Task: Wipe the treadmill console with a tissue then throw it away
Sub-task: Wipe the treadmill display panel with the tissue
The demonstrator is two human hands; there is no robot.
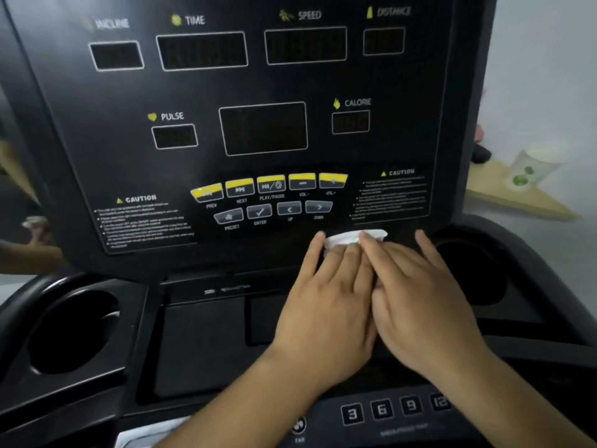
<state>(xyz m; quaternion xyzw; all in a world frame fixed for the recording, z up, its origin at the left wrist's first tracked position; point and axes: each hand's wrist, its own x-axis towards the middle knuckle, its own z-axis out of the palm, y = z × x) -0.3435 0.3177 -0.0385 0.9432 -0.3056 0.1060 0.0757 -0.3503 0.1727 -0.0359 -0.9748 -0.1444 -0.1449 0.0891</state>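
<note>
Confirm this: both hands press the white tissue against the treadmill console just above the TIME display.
Wrong spot. In the head view the left hand and right hand press the white tissue against the treadmill console just below the DOWN button.

Left hand (326, 305), right hand (423, 305): two. Tissue (352, 237): one. Cup holders (74, 331): two. Displays (263, 128): seven.

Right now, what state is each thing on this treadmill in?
tissue, bunched, pressed on the console under the fingertips.
left hand, flat, fingers straight, on the tissue.
right hand, flat, fingers straight, beside the left hand.
console displays, dark, unlit.
left cup holder, nothing seen inside.
cup, standing on the wooden shelf.
</note>
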